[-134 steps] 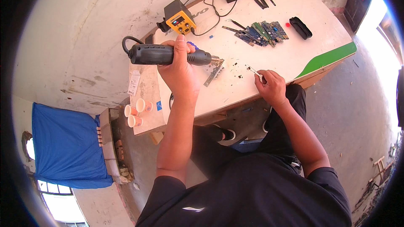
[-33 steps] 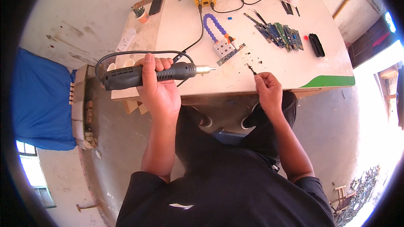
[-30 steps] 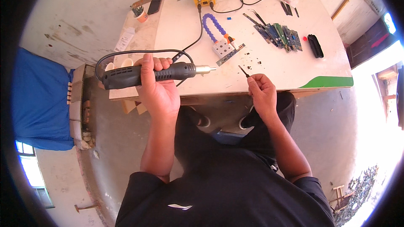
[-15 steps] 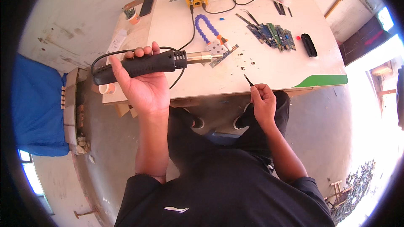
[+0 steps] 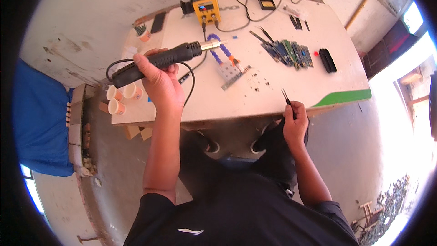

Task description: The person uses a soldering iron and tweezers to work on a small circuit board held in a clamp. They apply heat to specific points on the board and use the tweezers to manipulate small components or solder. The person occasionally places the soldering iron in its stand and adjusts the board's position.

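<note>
My left hand is closed around the black handle of a hot air gun, its metal nozzle pointing right over the table. In my right hand I grip black tweezers, tips up and slightly apart with nothing between them. Between the hands lies a narrow circuit board strip, by a perforated metal base with blue flexible arms. Tiny dark components are scattered right of it. Farther right is a pile of blue and green circuit boards.
A yellow soldering station stands at the back, cabled to the gun. Paper cups sit at the table's left; a phone and potted plant are behind. At right are a black case and an iron stand.
The hot air gun has lifted away from the board strip, its nozzle now tilted upward. My right hand has moved right and nearer me with the tweezers. More paper cups show.
</note>
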